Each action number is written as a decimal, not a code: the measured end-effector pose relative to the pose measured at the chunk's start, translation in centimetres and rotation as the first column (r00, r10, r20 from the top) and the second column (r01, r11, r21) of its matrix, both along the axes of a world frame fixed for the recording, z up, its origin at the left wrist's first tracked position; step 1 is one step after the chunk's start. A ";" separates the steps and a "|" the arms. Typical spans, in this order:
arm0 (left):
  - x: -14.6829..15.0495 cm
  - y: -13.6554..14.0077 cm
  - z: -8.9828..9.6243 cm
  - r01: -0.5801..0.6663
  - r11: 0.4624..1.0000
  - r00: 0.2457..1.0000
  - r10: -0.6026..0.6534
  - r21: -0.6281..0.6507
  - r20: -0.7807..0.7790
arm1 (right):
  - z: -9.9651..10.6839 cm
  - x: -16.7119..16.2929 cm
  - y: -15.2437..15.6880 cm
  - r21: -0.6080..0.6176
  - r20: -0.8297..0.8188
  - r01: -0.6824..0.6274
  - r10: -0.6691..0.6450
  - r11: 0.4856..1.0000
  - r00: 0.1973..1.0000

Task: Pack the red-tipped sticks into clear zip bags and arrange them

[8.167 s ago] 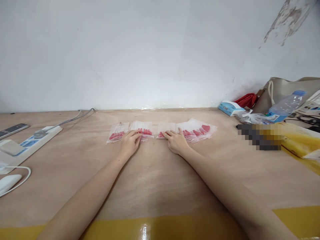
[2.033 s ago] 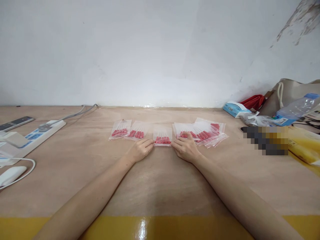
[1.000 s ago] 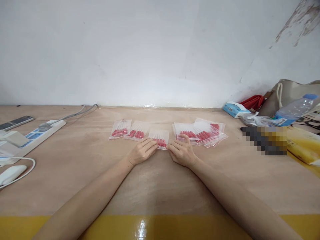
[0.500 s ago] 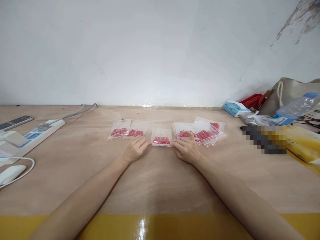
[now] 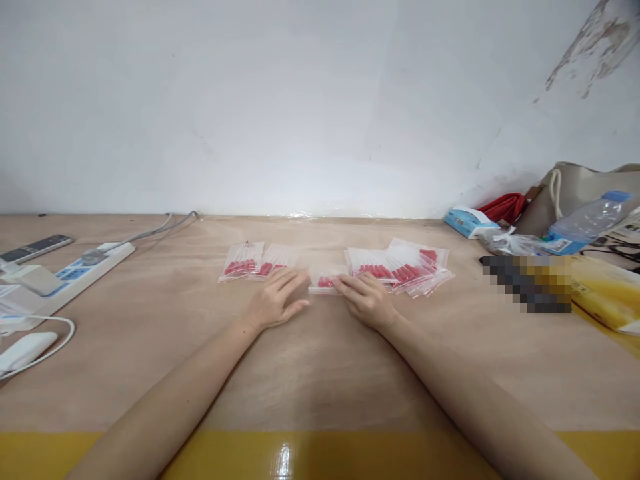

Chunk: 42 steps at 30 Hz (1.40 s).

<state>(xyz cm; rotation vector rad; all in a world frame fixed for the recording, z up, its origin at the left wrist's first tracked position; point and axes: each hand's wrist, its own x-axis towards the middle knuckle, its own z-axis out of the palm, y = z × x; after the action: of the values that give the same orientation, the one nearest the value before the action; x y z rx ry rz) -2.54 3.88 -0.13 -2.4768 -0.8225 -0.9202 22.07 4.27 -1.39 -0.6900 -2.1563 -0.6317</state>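
Note:
A small clear zip bag (image 5: pixel 324 281) with several red pieces inside lies flat on the table between my hands. My left hand (image 5: pixel 280 297) is open and slightly blurred, its thumb apart from the fingers, just at the bag's left side. Stretched over the bag's right part, the fingers of my right hand (image 5: pixel 367 299) touch it and cover some of the red pieces; its thumb is hidden. To the left lie two similar filled bags (image 5: pixel 241 261), the nearer one partly behind my left hand. On the right, several filled bags (image 5: pixel 415 263) overlap in a fanned row.
A white power strip (image 5: pixel 95 270) with plugs and a cable lies at left, near a dark remote-like object (image 5: pixel 37 249). At right are a blue tissue pack (image 5: pixel 467 222), a plastic bottle (image 5: pixel 590 223) and a yellow package (image 5: pixel 600 290). A wall (image 5: pixel 320 107) rises behind the table.
My left hand has let go of the bag's left corner and spread its fingers. My right hand has shifted left, from the bag's right corner onto its surface.

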 end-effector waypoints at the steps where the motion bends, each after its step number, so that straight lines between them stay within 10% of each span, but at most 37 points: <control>1: -0.4 0.2 0.0 -0.097 0.995 0.995 0.097 -0.029 0.012 | 0.2 0.7 0.2 0.020 -0.037 0.005 -0.004 1.000 0.999; 5: -1.8 1.0 -0.2 -0.499 0.862 0.866 0.500 -0.085 -0.015 | 0.8 4.7 1.3 0.037 -0.150 0.074 -0.068 0.997 0.986; 10: -2.5 1.1 -0.5 -0.582 0.800 0.813 0.571 -0.145 -0.114 | -0.5 9.2 2.2 -0.150 -0.182 0.102 -0.128 0.984 0.975; 19: 0.9 -0.3 -1.1 -0.455 0.813 0.891 0.418 -0.365 -0.180 | 0.9 5.2 -0.4 -0.130 -0.172 0.148 -0.169 0.980 0.970; 30: 2.9 -0.6 -1.7 -0.213 0.853 0.972 0.235 -0.477 -0.014 | 0.4 -1.0 0.7 -0.117 0.225 0.151 -0.122 0.982 0.967; 37: 2.0 0.2 -2.1 -0.085 0.892 0.991 0.123 -0.443 0.058 | -0.4 -0.7 0.9 -0.112 0.194 0.181 -0.157 0.977 0.968; 42: 1.8 0.5 -2.3 -0.080 0.982 0.993 0.093 -0.169 0.069 | -0.3 -0.5 0.7 -0.123 0.167 0.201 -0.180 0.972 0.969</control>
<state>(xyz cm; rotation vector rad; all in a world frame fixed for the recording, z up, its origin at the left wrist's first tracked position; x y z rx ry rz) -0.75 4.42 -2.47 -2.5350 -1.0643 -0.9567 21.60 4.93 -1.72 -0.9613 -2.3120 -0.6580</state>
